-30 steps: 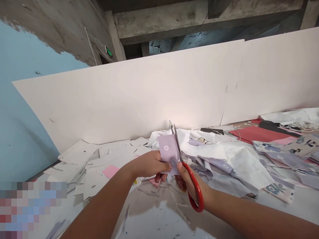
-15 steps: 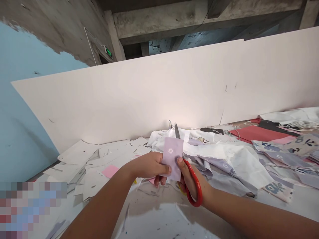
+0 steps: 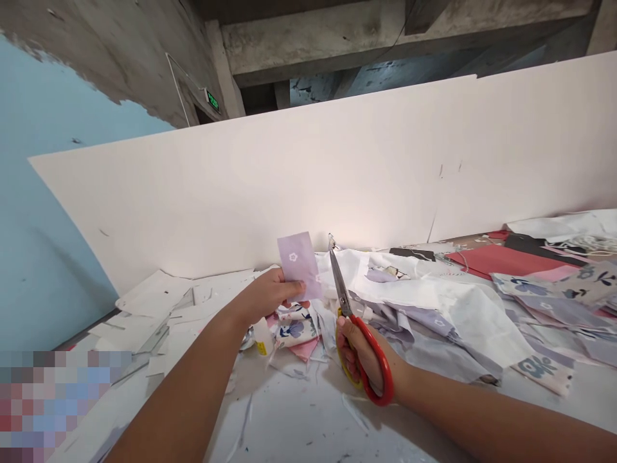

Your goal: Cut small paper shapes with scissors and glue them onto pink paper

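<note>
In the head view, my left hand (image 3: 270, 293) pinches a lavender piece of fabric (image 3: 299, 267) with a white flower on it, held upright by its lower left side. To its right, my right hand (image 3: 362, 354) grips a pair of scissors (image 3: 341, 289) with red and yellow handles. The blades point up and slightly left, look closed, and stand apart from the fabric. Below the fabric lie flower-print scraps (image 3: 295, 330) and a small bottle with a yellow label (image 3: 261, 339).
White and lavender cloth (image 3: 434, 296) is heaped right of centre. Red sheets (image 3: 501, 258) and patterned pieces (image 3: 535, 286) lie farther right. White card pieces (image 3: 149, 296) are piled at the left. A tall white board (image 3: 241, 186) stands along the back.
My left hand has moved the lavender fabric up and left, away from my right hand. My right thumb has left the fabric, and the scissors now show in full.
</note>
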Demonstrator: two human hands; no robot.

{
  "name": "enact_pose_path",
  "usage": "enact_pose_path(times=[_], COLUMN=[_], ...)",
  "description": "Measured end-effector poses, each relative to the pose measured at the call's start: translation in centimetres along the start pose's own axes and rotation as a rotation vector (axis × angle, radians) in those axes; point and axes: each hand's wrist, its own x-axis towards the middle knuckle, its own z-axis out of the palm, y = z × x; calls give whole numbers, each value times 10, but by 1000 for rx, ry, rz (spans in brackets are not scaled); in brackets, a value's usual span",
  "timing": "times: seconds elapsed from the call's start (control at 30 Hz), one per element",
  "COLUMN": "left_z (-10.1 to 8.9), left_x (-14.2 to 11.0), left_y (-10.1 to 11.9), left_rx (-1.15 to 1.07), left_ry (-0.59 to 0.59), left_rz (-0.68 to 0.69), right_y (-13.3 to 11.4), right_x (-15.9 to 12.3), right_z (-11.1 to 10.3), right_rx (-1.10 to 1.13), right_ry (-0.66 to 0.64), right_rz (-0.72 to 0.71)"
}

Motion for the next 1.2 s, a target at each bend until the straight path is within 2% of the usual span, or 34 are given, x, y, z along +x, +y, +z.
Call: enact_pose_path(times=[0.13,0.27,0.43,0.53,0.67,0.83,0.9,1.07,1.2], left_z=[0,1,0,1,4,8,7,0,3], left_x=[0,-1,-3,-7,-15,-26,-29,-34,-44], left_y=[2,3,4,7,16,26,29,32,39], left_rx=[-36,-123,-279,-362,-359,-246,-183,-150,-123], left_ry=[77,213,142,97,56,153,183,108,268], left_rz=[55,189,313,291,217,146,150,251,256], right_y=[-5,-12,-11,-10,-12,-14,-15,-14,-10], right_x=[-2,-8,-12,-8,-1,2,1,2,3], right_z=[0,4,12,10,0,-8,-9,-11,-11], right_rx=[-136,-273,-291,-468,-765,-1003,-1090,-1268,-1356], right_ry=[2,17,5,37,122,193,210,201,168], right_rz=[-29,-29,8,23,42,-34,-71,-99,-132])
